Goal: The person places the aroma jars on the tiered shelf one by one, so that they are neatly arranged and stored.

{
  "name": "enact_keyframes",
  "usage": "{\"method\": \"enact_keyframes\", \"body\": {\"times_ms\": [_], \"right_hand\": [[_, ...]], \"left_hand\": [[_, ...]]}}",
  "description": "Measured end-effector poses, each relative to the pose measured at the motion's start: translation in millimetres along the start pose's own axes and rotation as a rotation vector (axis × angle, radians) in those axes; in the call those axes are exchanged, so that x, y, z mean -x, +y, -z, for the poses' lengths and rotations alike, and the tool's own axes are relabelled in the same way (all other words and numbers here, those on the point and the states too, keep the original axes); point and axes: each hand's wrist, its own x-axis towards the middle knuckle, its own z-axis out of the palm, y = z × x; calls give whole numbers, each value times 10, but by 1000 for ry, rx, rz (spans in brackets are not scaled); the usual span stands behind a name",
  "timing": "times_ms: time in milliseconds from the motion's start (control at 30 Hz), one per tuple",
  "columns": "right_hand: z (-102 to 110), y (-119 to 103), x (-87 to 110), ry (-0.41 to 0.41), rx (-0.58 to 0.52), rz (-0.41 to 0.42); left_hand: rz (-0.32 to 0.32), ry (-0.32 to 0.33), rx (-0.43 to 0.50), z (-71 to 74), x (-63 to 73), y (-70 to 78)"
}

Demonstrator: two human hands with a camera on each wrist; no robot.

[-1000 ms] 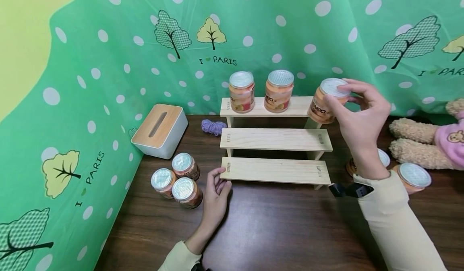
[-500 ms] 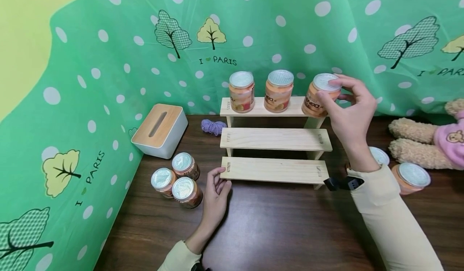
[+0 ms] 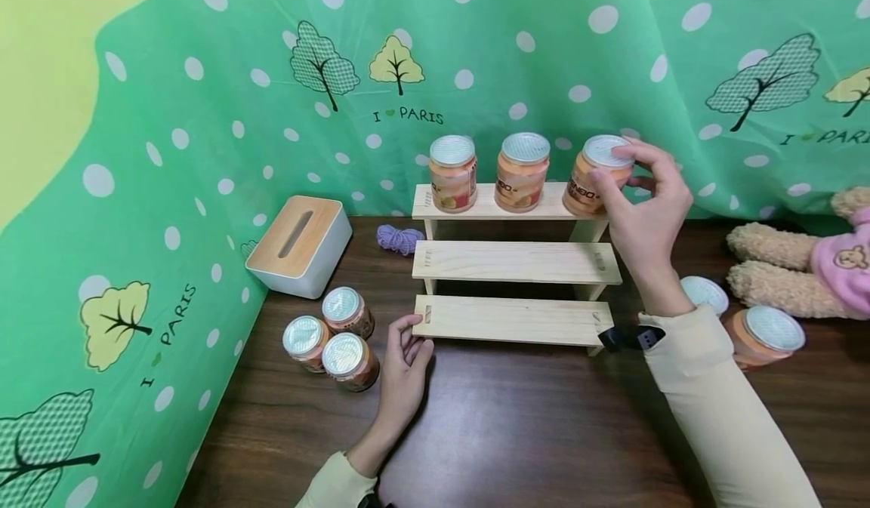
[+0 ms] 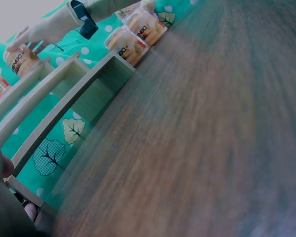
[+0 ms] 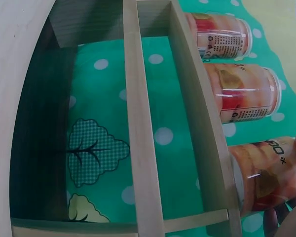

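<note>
A three-step wooden display rack (image 3: 516,260) stands on the dark table. On the right end of its top step is an orange-labelled jar (image 3: 586,185) with a silvery lid, pinched near the lid by the thumb and fingers of my right hand (image 3: 649,210). Two similar jars, one at the left (image 3: 453,174) and one in the middle (image 3: 522,173), stand upright on that step. My left hand (image 3: 403,376) grips the left end of the bottom step. In the right wrist view the held jar (image 5: 266,173) sits slightly tilted against the step's edge.
Three jars (image 3: 343,342) cluster on the table at left, near a white tissue box (image 3: 299,244) with a wooden top. Purple yarn (image 3: 399,239) lies beside the rack. Two more jars (image 3: 764,334) and a plush toy (image 3: 782,270) are at right. A green cloth (image 3: 224,100) hangs behind.
My right hand has moved left with the jar and brought it onto the right end of the top step. The left hand has stayed put.
</note>
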Motion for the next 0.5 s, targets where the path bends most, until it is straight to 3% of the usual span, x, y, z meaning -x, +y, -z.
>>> {"method": "enact_keyframes", "body": {"times_ms": [500], "right_hand": [[-20,89,24,-1,33,12]], "left_hand": [[42,1,5,-12,8,8]]}}
